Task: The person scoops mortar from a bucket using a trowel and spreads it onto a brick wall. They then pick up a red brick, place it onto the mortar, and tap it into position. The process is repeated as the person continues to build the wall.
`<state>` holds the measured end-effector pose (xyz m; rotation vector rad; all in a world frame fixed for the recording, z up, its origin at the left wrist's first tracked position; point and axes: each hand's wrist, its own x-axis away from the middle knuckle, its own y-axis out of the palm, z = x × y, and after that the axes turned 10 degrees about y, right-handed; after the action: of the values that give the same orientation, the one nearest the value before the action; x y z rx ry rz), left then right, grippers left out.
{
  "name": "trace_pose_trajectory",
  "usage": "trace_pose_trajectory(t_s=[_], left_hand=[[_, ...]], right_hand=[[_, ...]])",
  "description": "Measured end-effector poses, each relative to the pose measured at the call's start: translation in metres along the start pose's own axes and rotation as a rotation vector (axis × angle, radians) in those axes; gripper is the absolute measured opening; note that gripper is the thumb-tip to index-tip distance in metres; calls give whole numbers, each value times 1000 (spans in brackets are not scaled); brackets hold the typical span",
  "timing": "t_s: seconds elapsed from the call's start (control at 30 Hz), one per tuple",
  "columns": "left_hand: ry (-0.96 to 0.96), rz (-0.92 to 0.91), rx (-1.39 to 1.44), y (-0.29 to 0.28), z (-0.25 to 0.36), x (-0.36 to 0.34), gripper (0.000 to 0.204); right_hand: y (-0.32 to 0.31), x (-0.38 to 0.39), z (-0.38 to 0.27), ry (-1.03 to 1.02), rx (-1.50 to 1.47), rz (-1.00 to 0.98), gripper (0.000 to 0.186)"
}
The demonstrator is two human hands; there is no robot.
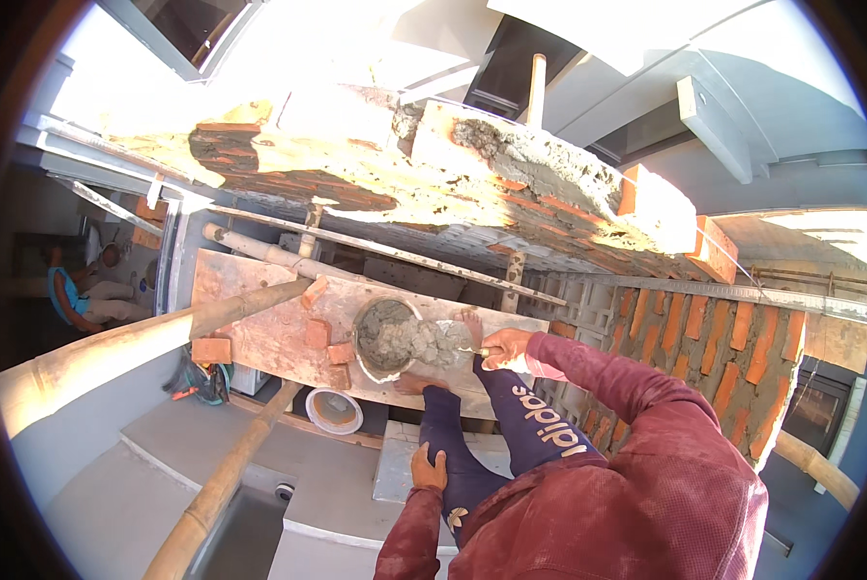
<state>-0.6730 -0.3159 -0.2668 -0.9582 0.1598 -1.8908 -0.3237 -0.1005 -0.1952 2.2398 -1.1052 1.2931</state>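
My right hand point(507, 349) is closed round the handle of a trowel point(483, 352), its blade buried under a heap of grey wet mortar point(438, 341). The heap sits at the right side of a round tub point(379, 374) with more mortar in it. That tub stands on a wooden plank point(245, 338) by my bare feet. My left hand point(430, 470) rests on my left leg near the knee, fingers laid over the trouser cloth and holding nothing. Broken brick pieces point(317, 334) lie on the plank left of the tub.
Ahead runs a brick wall point(569, 217) with mortar point(535, 155) on top. Bamboo poles point(115, 365) cross at left. A whitish bucket point(335, 411) stands below the plank. Brickwork point(714, 338) rises at right. Another person point(71, 290) is at far left.
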Motion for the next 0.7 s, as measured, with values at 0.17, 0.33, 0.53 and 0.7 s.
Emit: trace_pose_trajectory(t_s=[0.17, 0.33, 0.53, 0.7], left_hand=[[-77, -47, 158, -65, 43, 12, 50], [-121, 60, 233, -101, 52, 10, 47], [-168, 134, 333, -99, 55, 45, 45], [-172, 125, 438, -83, 32, 61, 48]], right_hand=[[-97, 141, -112, 71, -32, 285, 30], [-176, 117, -154, -124, 284, 764, 28], [-186, 57, -185, 22, 646, 1117, 44], [-165, 52, -193, 65, 560, 1094, 61]])
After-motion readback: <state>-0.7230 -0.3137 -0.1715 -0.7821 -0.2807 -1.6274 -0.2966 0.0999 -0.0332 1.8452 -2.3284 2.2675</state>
